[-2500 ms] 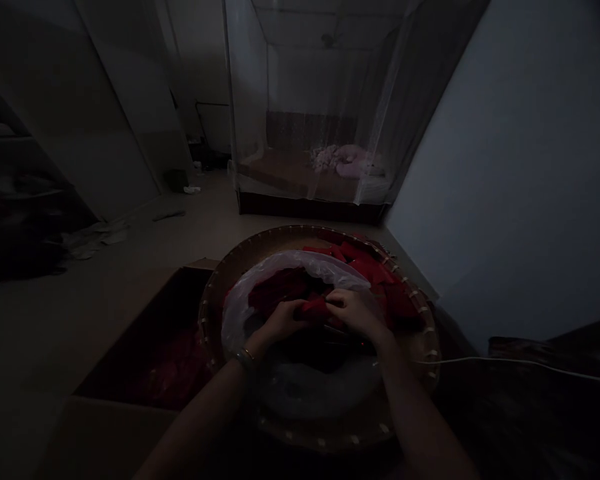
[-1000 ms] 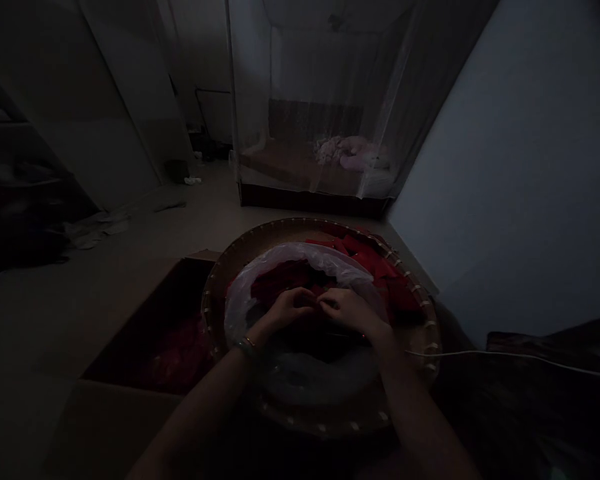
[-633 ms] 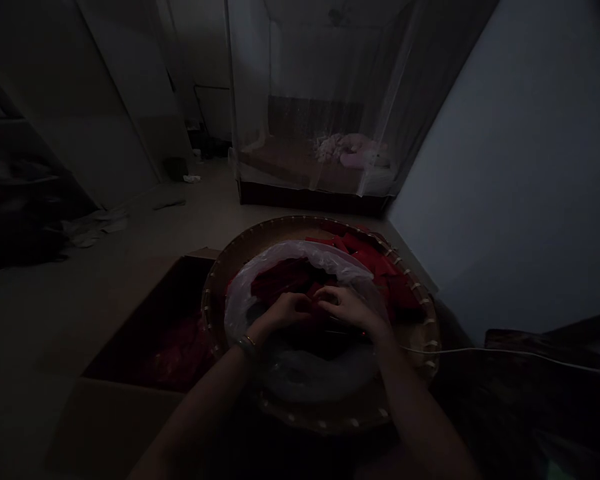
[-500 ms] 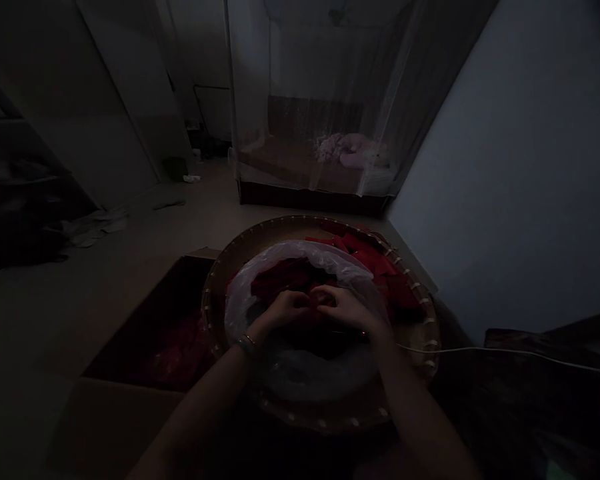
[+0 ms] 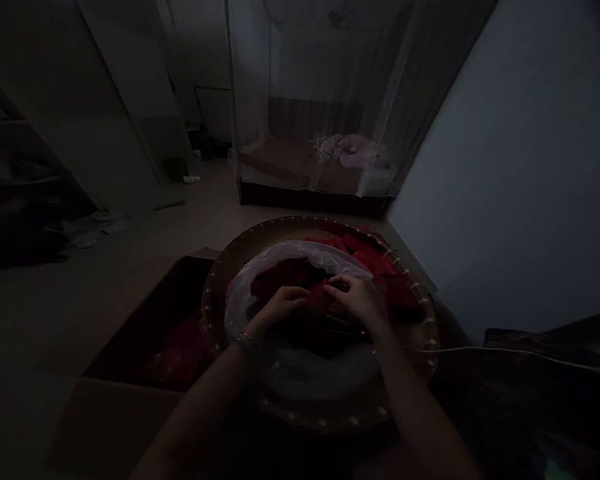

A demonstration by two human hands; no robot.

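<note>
Centre of frame, dim: right hand [image 5: 361, 299] now higher, baring the red piece [image 5: 319, 298] above the plastic bag [image 5: 247, 280] in the round basket [image 5: 273, 235]. Right grip pinches its upper edge; left hand [image 5: 280, 304] touches or nearly touches its side, hold unclear.

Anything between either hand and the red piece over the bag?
Nothing visible. Fingertips of the right hand and left hand are right at the red piece; the bag lies around, not between.

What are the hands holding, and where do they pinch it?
The left hand and right hand seem to pinch a small red piece by opposite side edges; it's too dark to be sure.
</note>
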